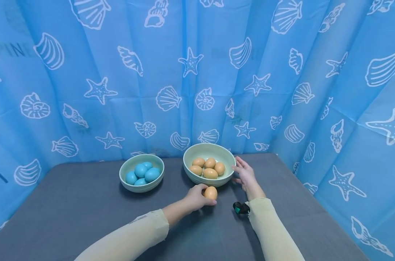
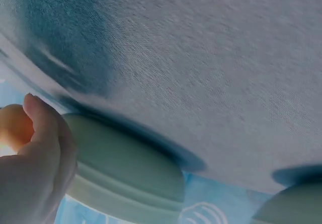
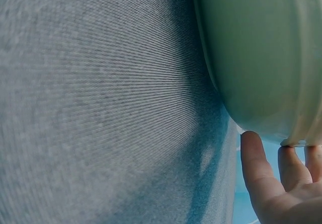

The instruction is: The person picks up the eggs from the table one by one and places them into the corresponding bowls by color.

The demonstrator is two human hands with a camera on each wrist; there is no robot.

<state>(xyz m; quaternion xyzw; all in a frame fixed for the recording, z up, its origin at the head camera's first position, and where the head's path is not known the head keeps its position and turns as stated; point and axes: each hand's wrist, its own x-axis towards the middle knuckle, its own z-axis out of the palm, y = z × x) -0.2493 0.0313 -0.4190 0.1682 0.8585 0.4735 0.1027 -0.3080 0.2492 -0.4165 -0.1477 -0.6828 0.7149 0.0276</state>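
Between thumb and fingers, my left hand (image 1: 197,197) pinches a brown egg (image 1: 211,193) just in front of the larger pale green bowl (image 1: 192,177). In the left wrist view the same egg (image 2: 16,127) shows at the far left, partly covered by the hand (image 2: 43,158), with the bowl's outer wall (image 2: 126,168) beyond. Several brown eggs (image 1: 210,173) lie inside that bowl. My right hand (image 1: 246,175) rests its spread fingers against the bowl's right side. Its fingertips touch the wall (image 3: 256,58) in the right wrist view.
To the left stands a smaller green bowl (image 1: 141,189) holding several blue eggs (image 1: 152,174). A black strap with a green patch (image 1: 241,208) hangs at the right cuff. Behind the grey table (image 1: 86,203) hangs a blue curtain (image 1: 171,119) with shell prints.
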